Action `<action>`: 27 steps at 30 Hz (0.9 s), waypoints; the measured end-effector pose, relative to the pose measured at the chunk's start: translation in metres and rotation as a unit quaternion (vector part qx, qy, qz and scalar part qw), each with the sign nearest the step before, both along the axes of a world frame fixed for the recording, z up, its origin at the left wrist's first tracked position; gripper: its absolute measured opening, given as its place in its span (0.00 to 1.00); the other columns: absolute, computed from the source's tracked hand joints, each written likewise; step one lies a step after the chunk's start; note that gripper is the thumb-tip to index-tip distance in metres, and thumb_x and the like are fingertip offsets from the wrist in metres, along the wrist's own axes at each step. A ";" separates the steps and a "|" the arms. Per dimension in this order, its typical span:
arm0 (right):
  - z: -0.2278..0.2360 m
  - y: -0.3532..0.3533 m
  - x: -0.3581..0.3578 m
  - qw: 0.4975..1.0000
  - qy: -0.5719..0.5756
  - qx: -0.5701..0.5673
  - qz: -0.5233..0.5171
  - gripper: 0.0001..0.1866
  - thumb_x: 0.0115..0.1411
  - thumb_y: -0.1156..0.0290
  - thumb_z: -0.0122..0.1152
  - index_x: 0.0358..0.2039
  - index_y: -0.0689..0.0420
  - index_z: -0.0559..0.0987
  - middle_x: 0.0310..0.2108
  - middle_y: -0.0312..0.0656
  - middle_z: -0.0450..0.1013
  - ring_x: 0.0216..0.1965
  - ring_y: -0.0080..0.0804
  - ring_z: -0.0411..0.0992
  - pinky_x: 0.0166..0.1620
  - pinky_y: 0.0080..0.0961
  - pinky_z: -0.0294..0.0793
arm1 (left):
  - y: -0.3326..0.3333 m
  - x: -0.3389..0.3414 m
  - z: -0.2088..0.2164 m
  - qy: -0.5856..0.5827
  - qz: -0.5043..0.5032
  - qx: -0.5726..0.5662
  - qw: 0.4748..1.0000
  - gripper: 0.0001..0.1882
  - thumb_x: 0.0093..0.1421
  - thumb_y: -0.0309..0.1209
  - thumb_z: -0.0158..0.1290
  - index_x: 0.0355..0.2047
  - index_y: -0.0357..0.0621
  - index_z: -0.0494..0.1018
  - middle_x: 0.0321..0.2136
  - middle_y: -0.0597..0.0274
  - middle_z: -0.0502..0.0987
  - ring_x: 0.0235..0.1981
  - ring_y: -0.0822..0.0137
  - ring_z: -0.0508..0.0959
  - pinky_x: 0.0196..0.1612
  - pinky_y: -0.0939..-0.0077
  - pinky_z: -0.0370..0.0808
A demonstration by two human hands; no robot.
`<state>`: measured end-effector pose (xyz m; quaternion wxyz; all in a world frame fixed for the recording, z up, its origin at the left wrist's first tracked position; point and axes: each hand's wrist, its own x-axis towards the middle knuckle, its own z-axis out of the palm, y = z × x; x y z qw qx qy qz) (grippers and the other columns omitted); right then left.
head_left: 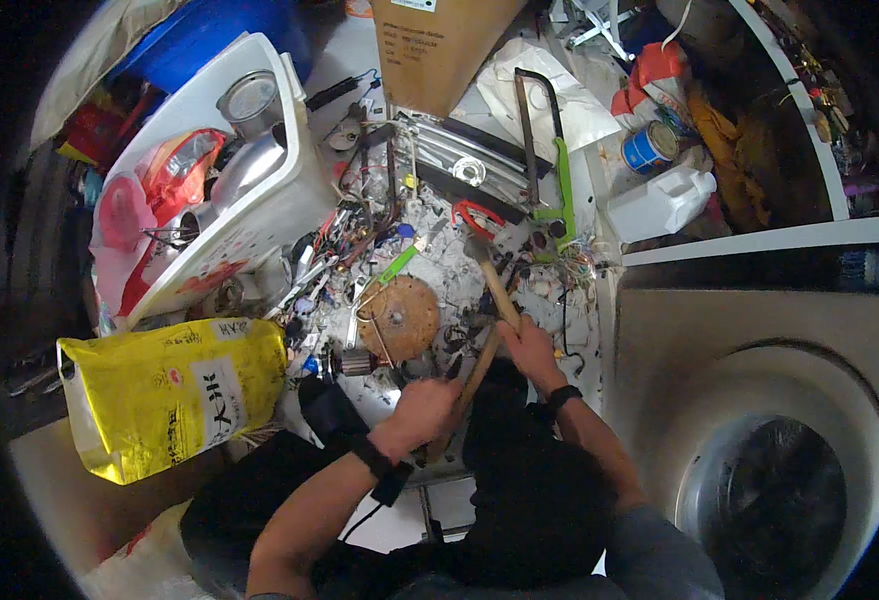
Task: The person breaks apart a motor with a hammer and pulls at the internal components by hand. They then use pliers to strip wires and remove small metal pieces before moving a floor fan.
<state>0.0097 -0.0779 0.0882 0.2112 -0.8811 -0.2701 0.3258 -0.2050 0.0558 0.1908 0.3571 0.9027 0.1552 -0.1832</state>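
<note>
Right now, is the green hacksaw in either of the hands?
No: the green hacksaw is farther out, apart from both the left hand and the right hand.

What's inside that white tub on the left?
The white tub holds a metal can, a shiny metal vessel and a crumpled red bag; whatever lies beneath them is covered.

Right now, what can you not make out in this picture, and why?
Head view: palm of the left hand, hidden by its back.
Head view: part of the hammer handle, covered by the right hand.
Head view: far end of the cardboard box, cut by the upper edge.
Head view: inside of the washing machine, too dark.
Head view: many scraps, too small to name.
</note>
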 end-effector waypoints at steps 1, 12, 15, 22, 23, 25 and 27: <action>0.007 -0.001 0.001 1.000 0.003 -0.003 -0.001 0.30 0.68 0.44 0.56 0.41 0.65 0.74 0.30 0.62 0.78 0.37 0.66 0.78 0.40 0.55 0.74 | -0.005 0.006 -0.012 0.019 0.026 -0.017 0.999 0.16 0.57 0.28 0.55 0.47 0.45 0.77 0.30 0.44 0.81 0.34 0.41 0.83 0.38 0.46 0.80; -0.017 -0.020 0.011 0.994 -0.013 -0.060 0.091 0.29 0.67 0.45 0.57 0.44 0.65 0.73 0.29 0.63 0.78 0.36 0.68 0.78 0.40 0.58 0.76 | -0.008 0.036 -0.082 -0.039 0.148 -0.094 0.984 0.11 0.60 0.35 0.57 0.38 0.42 0.81 0.31 0.42 0.82 0.35 0.41 0.83 0.42 0.47 0.79; -0.011 -0.019 0.010 0.998 0.055 0.004 0.014 0.30 0.67 0.45 0.59 0.42 0.65 0.73 0.29 0.63 0.78 0.35 0.68 0.78 0.40 0.57 0.76 | 0.003 0.037 -0.098 -0.027 0.172 -0.103 0.979 0.13 0.59 0.36 0.57 0.39 0.42 0.82 0.31 0.41 0.82 0.36 0.41 0.83 0.43 0.48 0.79; -0.001 -0.019 0.012 0.999 -0.020 0.046 0.022 0.31 0.67 0.43 0.57 0.41 0.66 0.74 0.30 0.63 0.78 0.35 0.67 0.78 0.39 0.57 0.76 | 0.008 0.053 -0.110 0.002 0.217 -0.111 0.970 0.14 0.57 0.36 0.60 0.41 0.44 0.83 0.34 0.44 0.84 0.37 0.42 0.83 0.45 0.51 0.80; -0.015 -0.022 0.013 0.999 -0.020 -0.007 0.041 0.31 0.68 0.43 0.57 0.42 0.66 0.74 0.31 0.64 0.78 0.36 0.68 0.78 0.40 0.57 0.76 | 0.005 0.057 -0.111 0.000 0.214 -0.115 0.970 0.14 0.57 0.36 0.60 0.41 0.44 0.83 0.34 0.44 0.84 0.37 0.42 0.83 0.45 0.51 0.80; -0.025 -0.022 0.012 0.996 -0.015 -0.055 0.063 0.31 0.68 0.43 0.56 0.42 0.66 0.75 0.31 0.64 0.78 0.37 0.68 0.77 0.40 0.56 0.76 | 0.006 0.056 -0.116 0.009 0.220 -0.119 0.968 0.14 0.56 0.36 0.60 0.40 0.43 0.83 0.35 0.45 0.84 0.38 0.43 0.84 0.46 0.52 0.80; -0.021 -0.013 0.008 0.997 0.020 -0.060 0.050 0.31 0.67 0.44 0.57 0.42 0.66 0.75 0.31 0.64 0.78 0.37 0.68 0.77 0.40 0.56 0.76 | 0.012 0.046 -0.125 -0.020 0.232 -0.105 0.967 0.14 0.56 0.37 0.60 0.40 0.43 0.83 0.35 0.45 0.84 0.38 0.43 0.84 0.45 0.52 0.80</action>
